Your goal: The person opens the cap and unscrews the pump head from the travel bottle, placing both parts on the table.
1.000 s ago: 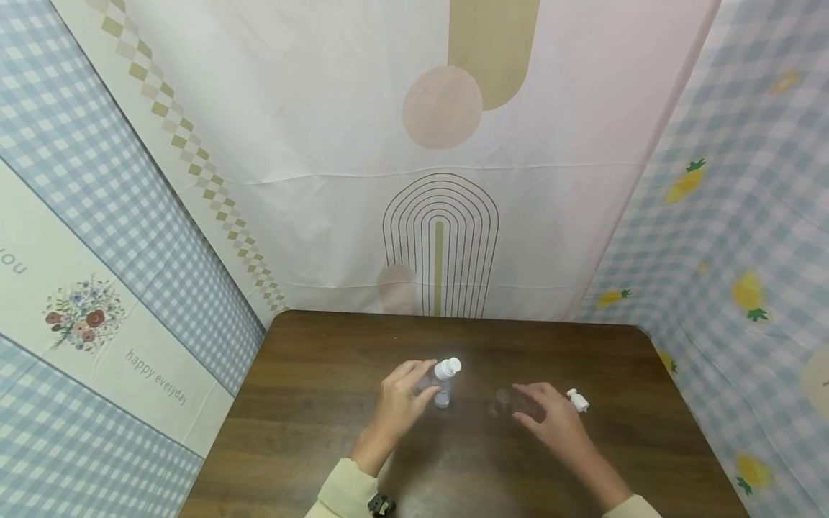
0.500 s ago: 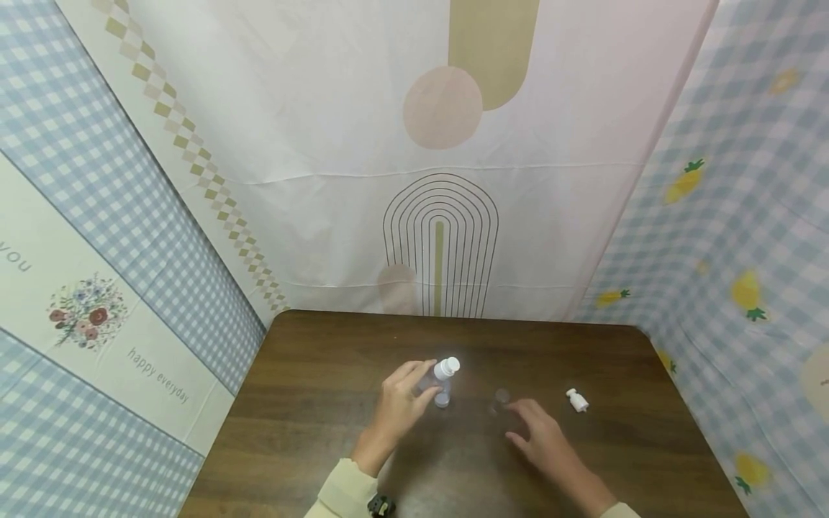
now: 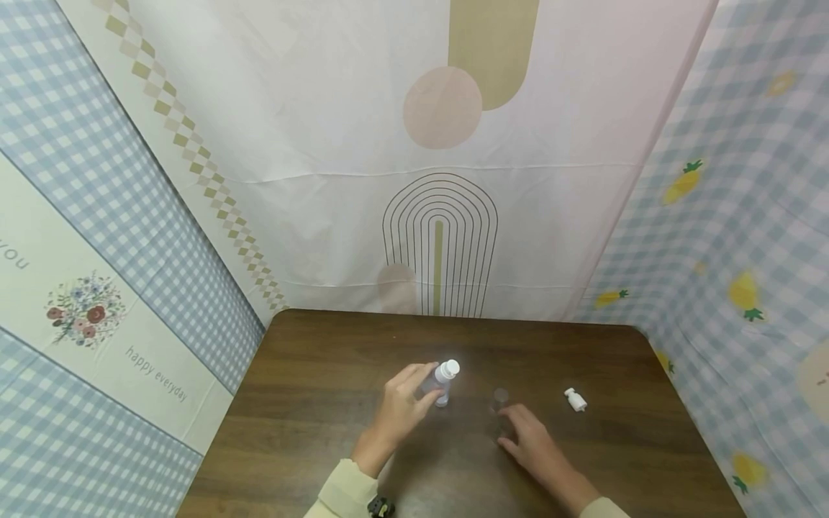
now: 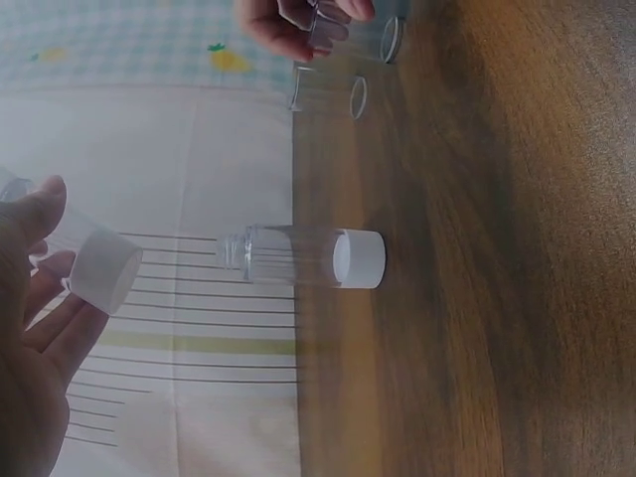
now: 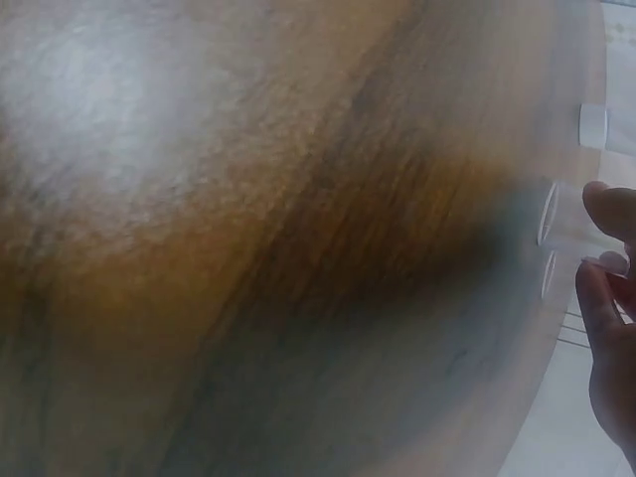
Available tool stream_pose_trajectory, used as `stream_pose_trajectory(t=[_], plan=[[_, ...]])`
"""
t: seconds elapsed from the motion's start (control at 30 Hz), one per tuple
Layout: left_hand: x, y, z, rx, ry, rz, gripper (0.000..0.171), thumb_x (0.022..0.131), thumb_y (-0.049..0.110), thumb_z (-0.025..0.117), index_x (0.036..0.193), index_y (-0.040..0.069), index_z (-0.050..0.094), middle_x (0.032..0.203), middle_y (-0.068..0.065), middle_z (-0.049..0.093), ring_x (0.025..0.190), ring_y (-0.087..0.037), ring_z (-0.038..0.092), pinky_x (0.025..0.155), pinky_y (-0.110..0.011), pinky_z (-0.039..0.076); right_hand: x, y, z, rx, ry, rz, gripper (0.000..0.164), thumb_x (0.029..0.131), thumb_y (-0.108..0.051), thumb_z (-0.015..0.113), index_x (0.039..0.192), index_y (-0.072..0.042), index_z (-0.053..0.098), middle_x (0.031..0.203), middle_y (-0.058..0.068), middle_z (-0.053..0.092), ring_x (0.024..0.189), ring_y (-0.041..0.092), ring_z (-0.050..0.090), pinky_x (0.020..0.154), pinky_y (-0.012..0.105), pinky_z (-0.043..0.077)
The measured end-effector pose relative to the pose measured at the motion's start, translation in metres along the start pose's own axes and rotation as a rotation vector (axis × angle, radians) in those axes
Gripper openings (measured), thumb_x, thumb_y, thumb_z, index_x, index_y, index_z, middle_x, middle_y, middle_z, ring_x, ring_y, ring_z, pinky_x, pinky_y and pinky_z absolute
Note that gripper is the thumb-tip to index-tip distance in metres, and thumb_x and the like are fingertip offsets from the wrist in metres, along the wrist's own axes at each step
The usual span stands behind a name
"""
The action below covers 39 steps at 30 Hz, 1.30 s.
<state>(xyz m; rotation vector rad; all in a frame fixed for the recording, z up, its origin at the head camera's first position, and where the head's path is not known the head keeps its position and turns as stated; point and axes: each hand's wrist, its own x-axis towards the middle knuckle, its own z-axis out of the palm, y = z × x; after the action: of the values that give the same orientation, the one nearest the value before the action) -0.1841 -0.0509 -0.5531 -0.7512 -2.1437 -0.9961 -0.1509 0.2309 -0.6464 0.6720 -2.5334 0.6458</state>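
My left hand [image 3: 401,399] grips a clear bottle with a white end [image 4: 104,270], tilted above the table. Beside it a second clear bottle [image 4: 293,255] with a white base stands upright on the wood. My right hand [image 3: 527,439] pinches the top of a clear cylindrical cover [image 4: 368,40], its rim close to the table. Another clear cover [image 3: 501,397] stands just beyond those fingers. Farther right lies a small white pump head [image 3: 575,400].
The brown wooden table [image 3: 324,345] ends against a white patterned cloth [image 3: 324,230]. Blue checked cloths hang at both sides, with a flower print on the left one. A dark watch-like item [image 3: 381,506] sits near the left sleeve.
My right hand has moved left and toward me, away from the white pump head, and its fingers now close on a clear cover. My left hand stays nearly still with its bottle.
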Motion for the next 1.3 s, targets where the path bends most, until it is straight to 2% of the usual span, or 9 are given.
stream_pose_trajectory(t=[0.23,0.47,0.7,0.93,1.0,1.1,1.3], plan=[[-0.004,-0.002,0.004,-0.02,0.003,0.015,0.048,0.07,0.008,0.094,0.114,0.001,0.075,0.102,-0.01,0.075,0.09,-0.021,0.075,0.079,-0.027,0.061,0.0,0.0,0.004,-0.057,-0.03,0.025,0.065,0.056,-0.012,0.1,0.11,-0.006,0.066,0.105,0.003,0.066,0.096,0.018,0.065,0.08,0.033,0.06],[-0.005,-0.001,0.007,-0.033,0.017,0.029,0.049,0.069,0.006,0.094,0.114,0.0,0.074,0.102,-0.011,0.075,0.09,-0.022,0.075,0.08,-0.028,0.061,0.005,0.008,-0.008,-0.068,0.053,0.006,0.069,0.057,-0.025,0.101,0.113,-0.001,0.066,0.104,0.007,0.066,0.095,0.022,0.066,0.08,0.038,0.06],[-0.003,0.003,0.011,-0.031,0.013,0.036,0.051,0.068,0.006,0.095,0.115,0.001,0.074,0.1,-0.011,0.072,0.089,-0.021,0.071,0.078,-0.028,0.06,0.029,0.014,-0.037,-0.009,0.115,-0.042,0.062,0.066,-0.021,0.094,0.116,0.0,0.065,0.107,0.01,0.067,0.099,0.025,0.067,0.084,0.04,0.056],[0.0,0.003,0.015,0.024,0.001,0.071,0.051,0.069,0.008,0.095,0.116,0.003,0.075,0.098,-0.007,0.069,0.09,-0.02,0.064,0.079,-0.028,0.056,0.057,0.0,-0.06,0.057,0.094,-0.023,0.069,0.065,-0.019,0.096,0.123,-0.002,0.063,0.113,0.007,0.067,0.102,0.021,0.067,0.086,0.031,0.056],[0.002,0.003,0.014,0.048,-0.004,0.079,0.052,0.068,0.009,0.095,0.116,0.004,0.076,0.097,-0.006,0.068,0.089,-0.02,0.063,0.078,-0.029,0.055,0.064,-0.007,-0.065,0.118,0.075,-0.005,0.071,0.066,-0.019,0.097,0.126,-0.003,0.062,0.116,0.006,0.066,0.101,0.021,0.068,0.086,0.031,0.058],[0.004,0.005,0.013,0.088,-0.021,0.074,0.052,0.069,0.011,0.095,0.117,0.007,0.076,0.098,-0.005,0.068,0.088,-0.02,0.061,0.079,-0.031,0.053,0.073,-0.02,-0.07,0.268,0.038,0.034,0.071,0.07,-0.016,0.095,0.13,-0.004,0.06,0.121,0.007,0.066,0.101,0.024,0.071,0.086,0.034,0.06],[0.008,0.009,0.01,0.178,-0.089,0.067,0.049,0.072,0.017,0.094,0.119,0.012,0.077,0.102,-0.001,0.068,0.092,-0.018,0.06,0.08,-0.032,0.05,0.085,-0.039,-0.075,0.555,-0.027,0.146,0.067,0.082,-0.01,0.087,0.14,-0.009,0.054,0.134,0.011,0.062,0.112,0.03,0.07,0.091,0.035,0.06]])
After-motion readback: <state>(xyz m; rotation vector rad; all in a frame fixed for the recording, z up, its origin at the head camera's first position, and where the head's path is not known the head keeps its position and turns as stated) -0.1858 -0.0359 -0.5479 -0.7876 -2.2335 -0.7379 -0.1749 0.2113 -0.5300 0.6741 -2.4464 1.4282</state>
